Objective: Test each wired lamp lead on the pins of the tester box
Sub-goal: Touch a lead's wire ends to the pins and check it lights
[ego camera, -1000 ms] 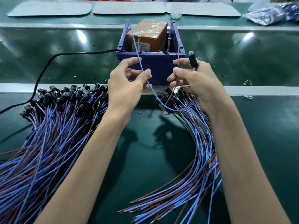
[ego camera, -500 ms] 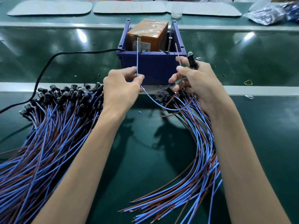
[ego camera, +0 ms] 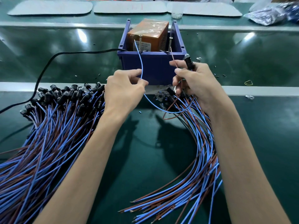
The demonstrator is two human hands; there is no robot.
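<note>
inside, the blue plastic bin (ego camera: 152, 68) holds an orange tape-wrapped box (ego camera: 148, 32) and two upright screw pins (ego camera: 140, 39). left hand (ego camera: 123, 92) fingers pinch the blue wire (ego camera: 141, 63), tip beside the left pin (ego camera: 140, 44); right hand (ego camera: 197, 83) fingers clamp brown wire (ego camera: 174, 58) and black lamp (ego camera: 189, 62), brown tip newly at the right pin (ego camera: 170, 42).

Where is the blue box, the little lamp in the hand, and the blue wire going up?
blue box (ego camera: 155, 67): head view, on its bare front wall.
little lamp (ego camera: 189, 62): head view, on its black body, below the clear tip.
blue wire (ego camera: 142, 67): head view, on the upright stretch in front of the box.
</note>
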